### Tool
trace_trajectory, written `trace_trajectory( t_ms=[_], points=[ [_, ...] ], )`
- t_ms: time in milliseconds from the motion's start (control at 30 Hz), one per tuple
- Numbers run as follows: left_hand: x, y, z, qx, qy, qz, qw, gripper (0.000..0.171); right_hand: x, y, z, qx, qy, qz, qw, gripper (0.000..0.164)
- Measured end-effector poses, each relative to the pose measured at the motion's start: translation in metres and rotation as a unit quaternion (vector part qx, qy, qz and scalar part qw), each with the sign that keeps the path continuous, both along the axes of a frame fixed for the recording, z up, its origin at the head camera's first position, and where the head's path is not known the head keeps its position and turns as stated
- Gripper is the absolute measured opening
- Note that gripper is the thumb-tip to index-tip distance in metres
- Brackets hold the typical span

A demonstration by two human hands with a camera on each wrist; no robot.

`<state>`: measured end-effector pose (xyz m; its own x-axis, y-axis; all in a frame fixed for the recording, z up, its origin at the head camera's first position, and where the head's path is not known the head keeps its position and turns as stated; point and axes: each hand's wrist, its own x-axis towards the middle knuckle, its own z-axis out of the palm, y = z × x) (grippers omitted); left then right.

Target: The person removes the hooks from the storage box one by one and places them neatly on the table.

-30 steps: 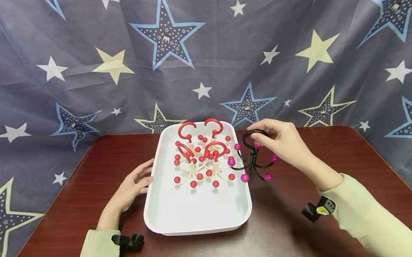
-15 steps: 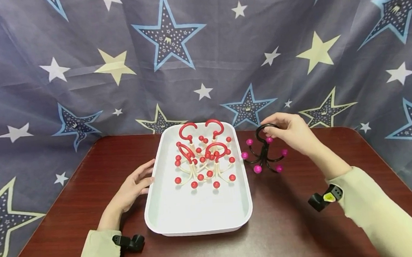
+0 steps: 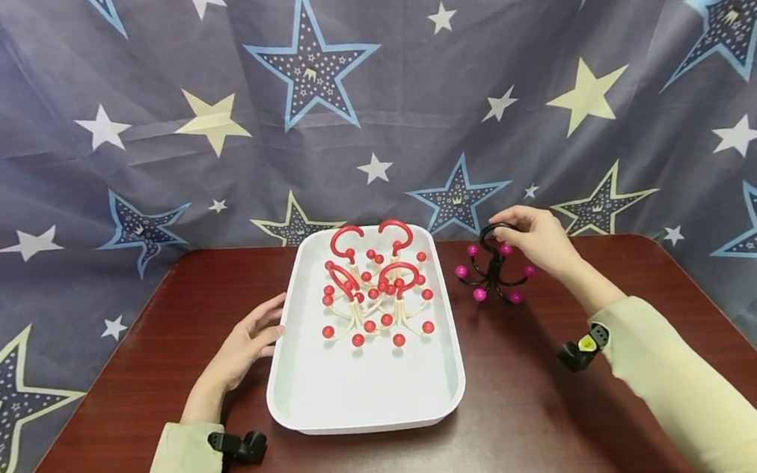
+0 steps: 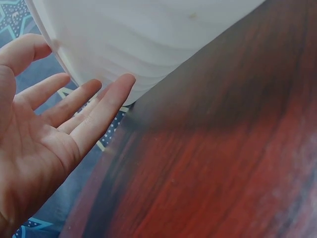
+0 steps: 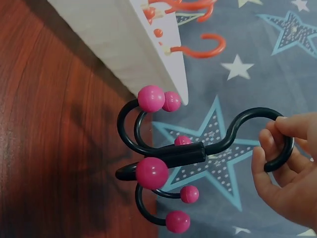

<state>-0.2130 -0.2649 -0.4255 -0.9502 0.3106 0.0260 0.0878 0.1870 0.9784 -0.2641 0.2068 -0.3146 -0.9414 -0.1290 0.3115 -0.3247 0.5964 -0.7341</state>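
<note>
My right hand [image 3: 541, 243] pinches the curved top of a black multi-arm hook hanger [image 3: 493, 268] tipped with pink balls. It hangs upright just above the table, right of the white tray [image 3: 366, 399]. In the right wrist view, thumb and fingers close round the end of the hanger's hook [image 5: 257, 111]. Several similar hangers [image 3: 356, 312], with red hooks, cream arms and red balls, stand grouped in the tray's far half. At the tray's left side, my left hand [image 3: 243, 350] has loosely extended fingers; its fingertips [image 4: 126, 82] lie at the outer wall in the left wrist view.
A dark red wooden table [image 3: 517, 435] carries the tray, with bare wood at both sides and in front. Behind its far edge hangs a grey-blue cloth [image 3: 393, 100] printed with stars. The tray's near half shows bare white floor.
My right hand has carried the black hanger rightward and slightly away, from over the tray's right rim to beside the tray. The left hand and the red hangers stay in place.
</note>
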Motion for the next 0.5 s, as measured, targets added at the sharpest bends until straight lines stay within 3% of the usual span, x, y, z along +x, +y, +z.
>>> trace_trajectory(
  t_ms=[500],
  points=[
    [0.001,0.0,-0.001,0.0,-0.003,0.004,1.0,0.062,-0.024,-0.001,-0.022,0.001,-0.005,-0.064,0.998,0.022]
  ],
)
